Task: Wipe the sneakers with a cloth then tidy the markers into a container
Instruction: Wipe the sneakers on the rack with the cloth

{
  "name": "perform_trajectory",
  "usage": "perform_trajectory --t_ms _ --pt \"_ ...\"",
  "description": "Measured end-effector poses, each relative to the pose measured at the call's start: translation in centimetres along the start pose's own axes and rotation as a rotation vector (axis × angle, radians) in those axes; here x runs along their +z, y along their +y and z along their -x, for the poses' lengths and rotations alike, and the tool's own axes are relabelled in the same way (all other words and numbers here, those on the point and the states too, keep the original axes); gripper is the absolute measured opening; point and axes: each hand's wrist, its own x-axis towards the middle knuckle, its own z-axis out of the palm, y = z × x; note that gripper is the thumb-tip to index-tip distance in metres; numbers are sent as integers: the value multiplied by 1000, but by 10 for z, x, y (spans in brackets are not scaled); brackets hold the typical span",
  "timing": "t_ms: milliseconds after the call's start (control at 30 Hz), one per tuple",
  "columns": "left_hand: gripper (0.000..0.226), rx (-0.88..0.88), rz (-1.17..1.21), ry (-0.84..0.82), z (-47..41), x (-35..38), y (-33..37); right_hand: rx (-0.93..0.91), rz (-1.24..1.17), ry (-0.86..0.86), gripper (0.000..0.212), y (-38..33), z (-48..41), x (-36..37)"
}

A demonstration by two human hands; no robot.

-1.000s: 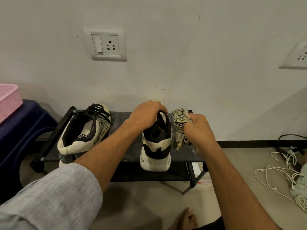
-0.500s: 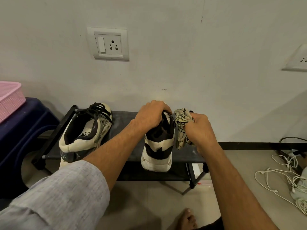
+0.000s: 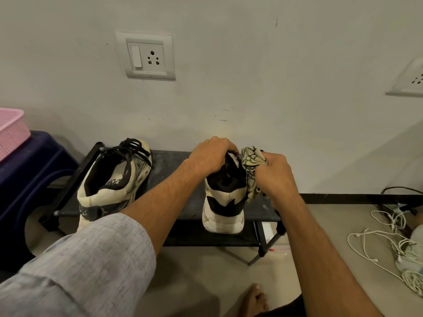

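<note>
Nearest the camera, at the bottom edge, a bare foot is being rested on the floor, and a grey sleeve is being worn on the left arm. Further out, a low black shoe rack is being used as the stand for two sneakers. On its right half, the black-and-white sneaker is being kept heel toward the viewer, with the heel overhanging the rack's front edge. Its upper is being grasped from above by the left hand, whose fingers are being curled over the opening. Just beside it, a patterned cloth is being clenched in the right hand and held against the right side of that sneaker. On the rack's left half, well apart from both hands, the laced sneaker is being left untouched, heel also forward. Off to the right, white cables are being left tangled on the floor. At the far left, a pink basket is being carried by a dark blue stool. Beyond everything, a wall socket is being shown on the white wall.
</note>
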Motion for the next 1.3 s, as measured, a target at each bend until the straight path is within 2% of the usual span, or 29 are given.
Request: perform_trajectory --t_ms 133,233,333,433,567,767,867,1033,1133,1300 --pt "51 -12 16 -35 3 -3 -3 -93 34 71 34 0 1 1" --pt "49 -15 58 -51 10 -13 -6 -197 27 127 24 -4 2 6" --pt "48 -12 59 -67 25 -32 -15 -298 17 163 44 -16 10 15" --pt "39 -7 58 -65 48 -55 -30 -424 -17 167 56 -30 20 26" --pt "35 -53 73 -29 87 -88 -60 -597 -48 154 57 -42 25 42" --pt "41 -171 72 77 134 -116 -112 -676 -68 105 67 -54 26 79" --pt "55 -236 91 75 150 -121 -129 -687 -59 26 69 -62 25 98" --pt "85 -275 53 -143 157 -113 -154 -688 -28 -22 66 -71 24 129" --pt "104 -271 39 -239 153 -101 -170 -626 -34 -13 67 -76 26 139" --pt "120 -223 -215 -331 141 -79 -186 -459 -93 10 66 -83 25 147"
